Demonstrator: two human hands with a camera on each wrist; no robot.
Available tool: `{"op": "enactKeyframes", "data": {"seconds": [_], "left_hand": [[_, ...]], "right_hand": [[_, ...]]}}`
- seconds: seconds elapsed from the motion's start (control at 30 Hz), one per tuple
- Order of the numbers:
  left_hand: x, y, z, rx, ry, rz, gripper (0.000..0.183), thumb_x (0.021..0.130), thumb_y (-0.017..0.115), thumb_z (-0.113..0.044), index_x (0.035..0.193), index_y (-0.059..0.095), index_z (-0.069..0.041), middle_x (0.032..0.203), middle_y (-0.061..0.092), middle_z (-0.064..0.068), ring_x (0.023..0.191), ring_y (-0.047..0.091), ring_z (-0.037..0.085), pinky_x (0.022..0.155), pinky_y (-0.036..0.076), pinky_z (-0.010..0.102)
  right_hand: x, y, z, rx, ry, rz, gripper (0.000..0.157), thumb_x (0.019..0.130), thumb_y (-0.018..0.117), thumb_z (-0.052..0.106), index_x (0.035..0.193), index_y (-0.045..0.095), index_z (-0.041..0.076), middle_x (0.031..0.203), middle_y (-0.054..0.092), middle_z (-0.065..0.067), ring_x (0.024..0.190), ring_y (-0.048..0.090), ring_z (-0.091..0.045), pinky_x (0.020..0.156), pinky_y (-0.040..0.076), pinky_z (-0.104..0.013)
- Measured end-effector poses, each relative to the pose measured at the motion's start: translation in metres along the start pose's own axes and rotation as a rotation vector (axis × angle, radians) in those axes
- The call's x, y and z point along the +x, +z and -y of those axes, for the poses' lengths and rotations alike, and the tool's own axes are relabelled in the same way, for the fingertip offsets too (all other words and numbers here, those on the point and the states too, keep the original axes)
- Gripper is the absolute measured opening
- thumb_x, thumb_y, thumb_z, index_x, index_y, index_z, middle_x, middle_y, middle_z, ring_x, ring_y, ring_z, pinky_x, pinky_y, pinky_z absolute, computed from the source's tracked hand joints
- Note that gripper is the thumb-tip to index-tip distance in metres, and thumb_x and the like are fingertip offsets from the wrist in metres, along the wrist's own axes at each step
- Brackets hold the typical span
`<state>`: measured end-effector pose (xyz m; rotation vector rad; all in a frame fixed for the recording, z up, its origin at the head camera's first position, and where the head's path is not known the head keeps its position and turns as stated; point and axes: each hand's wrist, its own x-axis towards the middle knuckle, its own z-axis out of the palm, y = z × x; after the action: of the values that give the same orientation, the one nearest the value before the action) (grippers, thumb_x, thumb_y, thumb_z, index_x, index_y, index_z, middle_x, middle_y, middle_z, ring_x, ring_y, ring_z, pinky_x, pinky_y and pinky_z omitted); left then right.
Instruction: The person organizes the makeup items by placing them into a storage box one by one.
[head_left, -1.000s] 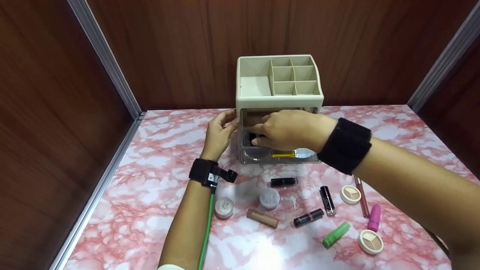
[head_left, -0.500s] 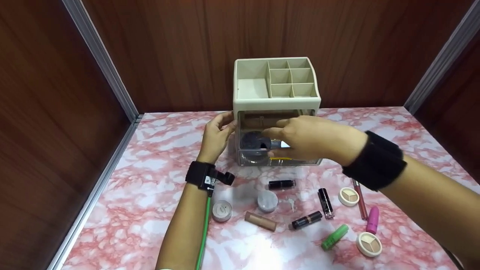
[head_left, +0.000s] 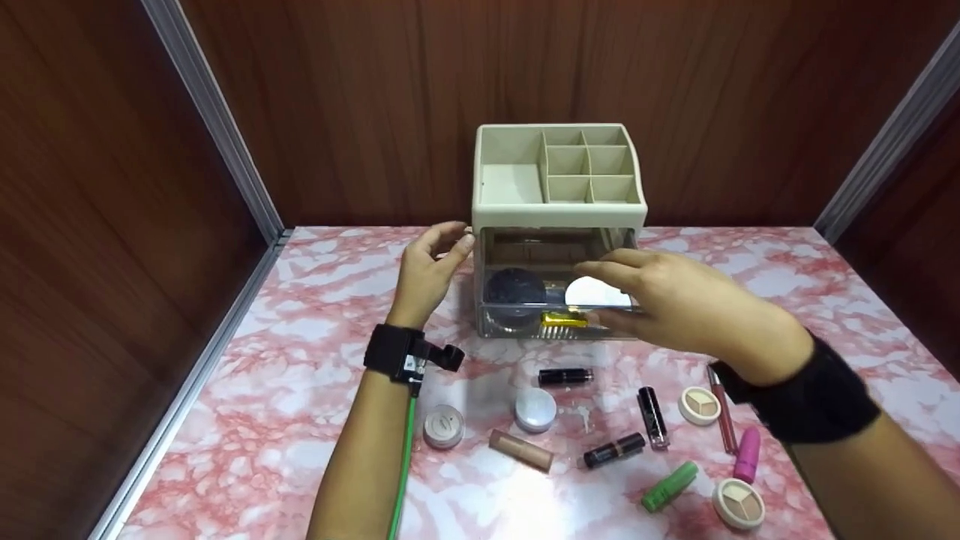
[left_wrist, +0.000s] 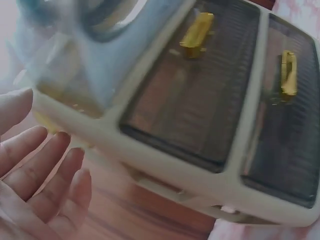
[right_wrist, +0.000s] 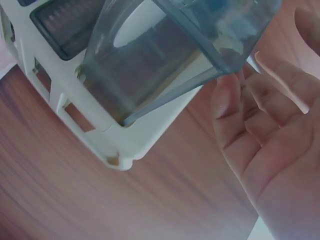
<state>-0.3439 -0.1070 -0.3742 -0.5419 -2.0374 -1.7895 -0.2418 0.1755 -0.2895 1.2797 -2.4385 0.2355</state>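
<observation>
Smooth plastic on a glossy, marble-patterned counter (head_left: 322,300), before wood-grained panels (head_left: 420,82) with a soft sheen.
At about 12 o'clock in the head view, the organizer (head_left: 559,217) looks like smooth cream plastic; its drawer (head_left: 525,322) is shiny, see-through plastic, and the drawer's gold handle (head_left: 564,320) has a bright metallic finish. Toward 10 and 2 o'clock run dull silver metal strips (head_left: 202,112). At 6 o'clock the counter returns a white glare. The pink tube (head_left: 747,454) at 4 o'clock looks like smooth plastic; the black wrist strap (head_left: 825,397) is matt cloth.
</observation>
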Motion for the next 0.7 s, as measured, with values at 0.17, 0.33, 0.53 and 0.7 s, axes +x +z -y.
{"op": "enactKeyframes", "data": {"seconds": [0.17, 0.33, 0.53, 0.7], "left_hand": [[0.000, -0.015, -0.010, 0.068, 0.017, 0.042, 0.021, 0.082, 0.064, -0.025, 0.093, 0.065, -0.007, 0.087, 0.064, 0.003, 0.081, 0.058, 0.019, 0.071, 0.045, 0.030], [-0.011, -0.031, -0.037, 0.251, 0.057, 0.209, 0.020, 0.080, 0.066, -0.032, 0.078, 0.066, -0.013, 0.070, 0.060, 0.000, 0.063, 0.052, 0.015, 0.056, 0.042, 0.029], [-0.026, -0.038, -0.066, 0.508, 0.012, 0.398, 0.033, 0.070, 0.065, -0.056, 0.072, 0.063, -0.023, 0.068, 0.058, -0.006, 0.063, 0.052, 0.011, 0.056, 0.043, 0.029], [-0.036, -0.036, -0.081, 0.684, 0.017, 0.437, 0.040, 0.061, 0.065, -0.065, 0.069, 0.061, -0.026, 0.067, 0.057, -0.011, 0.061, 0.052, 0.008, 0.055, 0.042, 0.028]], "right_hand": [[-0.017, 0.000, -0.003, 0.036, 0.035, -0.121, 0.047, 0.080, 0.066, 0.026, 0.123, 0.053, 0.014, 0.111, 0.056, 0.001, 0.093, 0.055, -0.014, 0.079, 0.045, -0.034], [-0.038, 0.000, -0.007, 0.040, 0.202, -0.241, 0.048, 0.076, 0.071, 0.028, 0.120, 0.055, 0.014, 0.111, 0.057, 0.000, 0.089, 0.056, -0.016, 0.070, 0.047, -0.037], [-0.054, 0.008, -0.013, 0.052, 0.380, -0.323, 0.039, 0.071, 0.074, 0.036, 0.101, 0.060, 0.016, 0.094, 0.059, 0.005, 0.080, 0.054, -0.013, 0.063, 0.043, -0.033], [-0.063, 0.021, -0.020, 0.107, 0.471, -0.297, 0.035, 0.072, 0.071, 0.041, 0.096, 0.060, 0.019, 0.089, 0.059, 0.004, 0.076, 0.053, -0.014, 0.063, 0.043, -0.035]]}}
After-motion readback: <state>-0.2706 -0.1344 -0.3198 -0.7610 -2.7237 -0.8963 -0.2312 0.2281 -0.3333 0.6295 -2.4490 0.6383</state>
